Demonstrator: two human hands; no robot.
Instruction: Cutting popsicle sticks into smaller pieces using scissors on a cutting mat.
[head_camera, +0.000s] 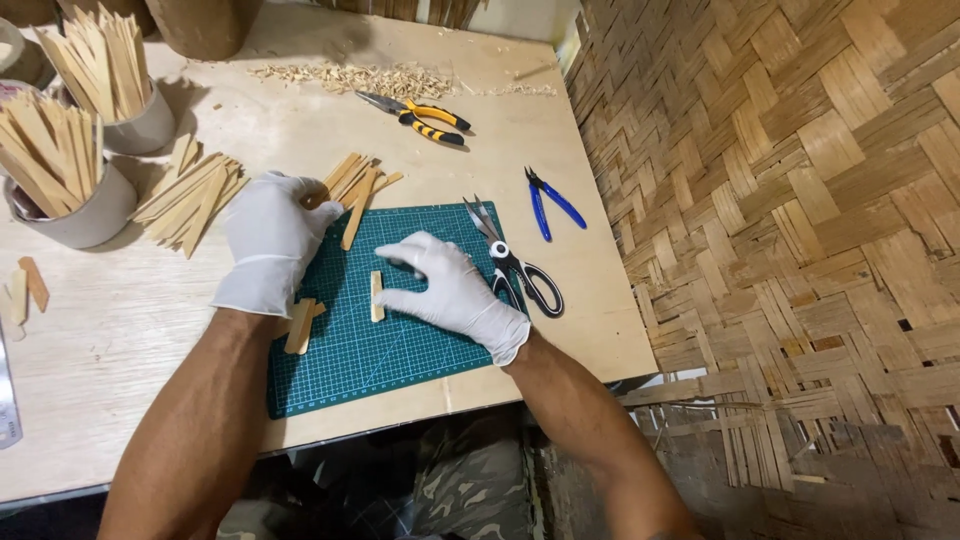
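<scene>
**Short bamboo piece lies upright on the mat, just left of the right fingertips**

A short bamboo piece (377, 296) lies flat on the green cutting mat (400, 350), its long axis running away from the person, roughly square to the mat's near edge. The right hand (450, 290) is the nearer one: it rests palm-down on the mat just to the right of the piece, fingers spread and pointing left, with the lower fingertips touching or all but touching the piece's right edge. Its grip is open; nothing is held in it. The wrist comes in from the lower right, the forearm slanting across the tabletop (120, 380) edge.

The left hand (270, 240) sits farther up and to the left, at the mat's left edge, knuckles up and fingers curled. It closes on a bamboo strip (318, 197) at the near end of a small fan of strips (358, 190) lying across the mat's top left corner. Just below its wrist another flat bamboo piece (301, 325) lies at the mat's left border.

Both hands wear white gloves. Black-handled scissors (515, 265) lie at the mat's right edge, just beyond the right hand; blue cutters (548, 203) and yellow-and-black pliers (420, 115) lie farther back, near a scatter of shavings (350, 78). Cups of bamboo sticks (60, 170) stand at the left.
</scene>
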